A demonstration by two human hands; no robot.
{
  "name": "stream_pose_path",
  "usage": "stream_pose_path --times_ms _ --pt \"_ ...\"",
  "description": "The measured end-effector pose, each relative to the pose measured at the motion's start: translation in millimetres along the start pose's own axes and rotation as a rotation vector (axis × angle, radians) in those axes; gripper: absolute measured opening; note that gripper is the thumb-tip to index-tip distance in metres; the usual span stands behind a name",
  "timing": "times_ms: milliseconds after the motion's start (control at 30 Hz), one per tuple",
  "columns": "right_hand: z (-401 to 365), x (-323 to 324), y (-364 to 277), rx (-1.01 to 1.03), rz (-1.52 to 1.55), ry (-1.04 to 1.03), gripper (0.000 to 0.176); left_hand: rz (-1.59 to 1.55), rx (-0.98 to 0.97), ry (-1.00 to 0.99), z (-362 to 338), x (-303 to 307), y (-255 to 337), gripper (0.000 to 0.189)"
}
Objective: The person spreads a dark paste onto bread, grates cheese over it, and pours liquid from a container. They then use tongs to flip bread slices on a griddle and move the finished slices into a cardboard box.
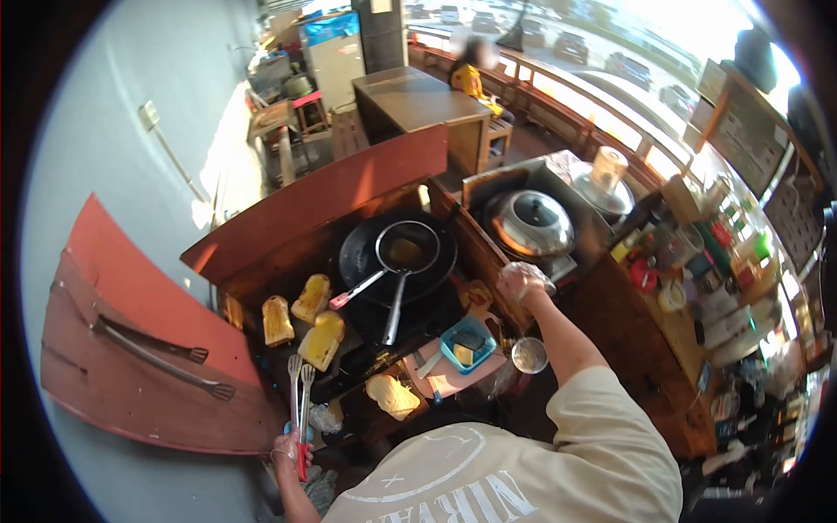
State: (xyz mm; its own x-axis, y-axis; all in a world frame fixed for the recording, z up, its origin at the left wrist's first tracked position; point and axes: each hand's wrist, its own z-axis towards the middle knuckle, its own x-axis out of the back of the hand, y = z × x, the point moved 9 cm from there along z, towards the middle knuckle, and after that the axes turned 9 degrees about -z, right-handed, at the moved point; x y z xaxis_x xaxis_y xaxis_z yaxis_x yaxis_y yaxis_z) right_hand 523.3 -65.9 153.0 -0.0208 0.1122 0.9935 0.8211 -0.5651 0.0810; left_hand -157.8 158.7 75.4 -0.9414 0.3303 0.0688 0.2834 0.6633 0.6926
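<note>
My left hand [290,451], in a clear plastic glove, is closed around the red handles of metal tongs [301,405]. The tongs point up toward browned bread slices [322,341] on the dark cooking surface. Another bread slice [392,397] lies nearer my body. My right hand [523,282], also gloved, is at the wooden partition just below a lidded metal pot [529,224]. Its fingers are blurred by the glove, so I cannot make out their grip. Between my hands, a blue container [468,343] with a yellow block sits on a pink cutting board [427,376].
A black wok [353,248] holds a strainer and another long-handled utensil. A small metal bowl [529,356] stands below my right arm. More tongs hang on the red panel [131,383] at left. Jars crowd the right shelf [676,322]. A person [471,78] sits beyond the table.
</note>
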Motion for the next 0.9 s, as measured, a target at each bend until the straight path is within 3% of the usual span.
stream_pose_path --times_ms 133,400,533,600,733,900 --pt "-0.6 5.4 -0.5 -0.048 -0.015 -0.036 0.034 -0.017 -0.047 -0.041 20.1 9.4 -22.6 0.042" --pt "-0.2 0.1 1.7 -0.065 -0.029 -0.016 0.035 -0.068 0.064 0.056 -0.6 14.1 -31.7 0.046" --pt "0.9 -0.9 5.7 -0.089 -0.031 0.012 0.032 -0.034 0.0 0.007 2.9 14.8 -21.9 0.047" --pt "2.1 0.5 4.1 -0.067 -0.025 0.01 0.028 0.005 0.058 0.1 -8.2 16.1 -17.1 0.049" --pt "3.8 -5.9 5.9 -0.059 -0.029 0.032 0.026 0.035 -0.031 0.06 -7.5 27.0 -21.3 0.047" --pt "1.4 3.6 -1.7 -0.065 -0.018 -0.041 0.035 -0.019 0.054 0.148 -16.5 44.0 -31.5 0.047"
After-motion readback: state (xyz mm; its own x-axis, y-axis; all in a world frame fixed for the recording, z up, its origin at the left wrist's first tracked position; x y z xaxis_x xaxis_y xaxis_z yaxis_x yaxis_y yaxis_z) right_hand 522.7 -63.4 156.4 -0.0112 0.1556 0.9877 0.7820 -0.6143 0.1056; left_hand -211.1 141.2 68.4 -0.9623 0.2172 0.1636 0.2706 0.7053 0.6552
